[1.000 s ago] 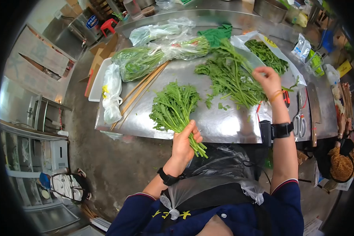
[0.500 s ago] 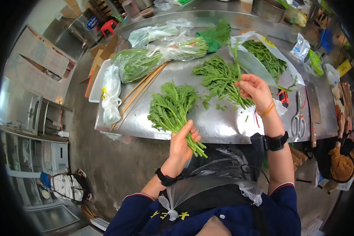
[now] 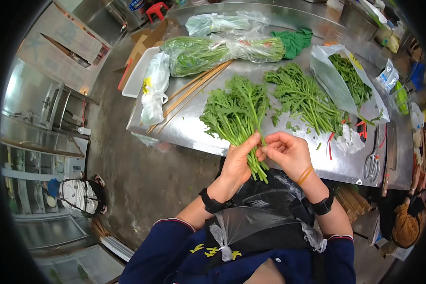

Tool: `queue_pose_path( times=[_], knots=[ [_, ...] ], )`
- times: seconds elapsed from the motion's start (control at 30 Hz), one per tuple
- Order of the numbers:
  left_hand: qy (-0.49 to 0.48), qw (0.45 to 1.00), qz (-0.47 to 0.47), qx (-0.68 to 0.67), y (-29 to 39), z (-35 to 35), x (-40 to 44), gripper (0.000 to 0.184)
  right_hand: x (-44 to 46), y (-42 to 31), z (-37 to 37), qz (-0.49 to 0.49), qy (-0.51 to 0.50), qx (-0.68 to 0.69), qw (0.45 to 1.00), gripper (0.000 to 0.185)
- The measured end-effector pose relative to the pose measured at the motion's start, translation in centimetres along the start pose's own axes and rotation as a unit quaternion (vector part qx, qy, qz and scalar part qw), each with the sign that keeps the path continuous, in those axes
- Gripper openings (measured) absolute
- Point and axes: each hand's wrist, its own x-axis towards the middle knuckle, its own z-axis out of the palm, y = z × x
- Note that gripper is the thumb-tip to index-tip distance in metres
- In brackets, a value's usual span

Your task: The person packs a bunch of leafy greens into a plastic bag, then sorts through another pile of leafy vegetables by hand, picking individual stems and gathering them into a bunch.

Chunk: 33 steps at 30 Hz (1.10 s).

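My left hand [image 3: 237,163] is wrapped around the stems of a bunch of chrysanthemum greens [image 3: 225,113], its leaves pointing away from me and the cut ends sticking out below my fist. Close beside it, my right hand [image 3: 288,154] pinches the lower end of a stalk of chrysanthemum greens [image 3: 256,111], which lies along the right side of the bunch. A yellow rubber band [image 3: 305,174] circles my right wrist. Beyond that hand, a loose pile of the same greens [image 3: 312,102] rests on the metal table [image 3: 194,135].
At the right are an open plastic bag [image 3: 324,71] of greens, scissors [image 3: 372,163] and a knife [image 3: 389,163]. Wrapped vegetables [image 3: 199,54], wooden sticks [image 3: 194,90] and a white bag bundle [image 3: 155,90] lie at the left. Another person's arm [image 3: 415,177] shows at far right.
My right hand has brought the stalk down and left from above the pile to the bunch in my left hand. The view has shifted, so the table appears farther right.
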Motion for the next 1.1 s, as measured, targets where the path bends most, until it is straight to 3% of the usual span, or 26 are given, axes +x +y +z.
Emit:
queue_pose_path(
  times=[0.1, 0.17, 0.23, 0.27, 0.37, 0.63, 0.77, 0.87, 1.0, 1.03, 1.1],
  knots=[
    [0.037, 0.997, 0.007, 0.071, 0.3, 0.3, 0.0, 0.014, -0.2, -1.1, 0.3, 0.008, 0.008, -0.058, 0.998, 0.014],
    [-0.006, 0.998, -0.001, 0.064, 0.1, -0.4, 0.2, 0.015, -0.1, -0.9, 0.1, 0.014, 0.012, -0.092, 0.996, 0.015],
    [-0.006, 0.997, 0.006, 0.075, -0.1, -0.3, 0.0, 0.015, 0.5, -0.3, -0.7, -0.093, 0.063, -0.203, 0.973, 0.017],
    [-0.005, 0.996, 0.02, 0.09, -0.2, -0.2, 0.0, 0.015, 0.7, -0.4, -0.8, -0.092, 0.066, -0.202, 0.973, 0.017],
    [-0.016, 0.992, 0.025, 0.123, -0.7, -0.4, -0.1, 0.02, 1.4, -1.0, 0.0, -0.056, 0.067, -0.017, 0.996, 0.015],
    [-0.052, 0.984, 0.013, 0.167, -1.0, -0.6, -0.3, 0.022, 1.3, -0.7, -0.1, 0.001, 0.061, 0.038, 0.997, 0.013],
    [-0.023, 0.986, -0.037, 0.161, -0.7, -0.4, -0.5, 0.019, 1.4, -0.7, -0.3, 0.028, 0.045, 0.027, 0.998, 0.012],
    [0.003, 0.987, -0.063, 0.151, -0.6, 0.0, -0.6, 0.016, 2.1, 0.4, -0.9, -0.043, 0.089, 0.042, 0.994, 0.012],
    [0.01, 0.985, -0.079, 0.155, -0.7, -0.2, -0.6, 0.016, 2.6, -0.2, -1.5, -0.1, 0.11, 0.077, 0.986, 0.028],
    [0.013, 0.984, -0.088, 0.156, -0.8, -0.2, -0.6, 0.017, 2.8, -0.2, -1.7, -0.081, 0.097, 0.06, 0.99, 0.041],
    [0.003, 0.983, -0.096, 0.157, -0.8, -0.4, -0.6, 0.017, 3.5, 0.2, -2.0, -0.07, 0.096, 0.049, 0.992, 0.045]
  ],
)
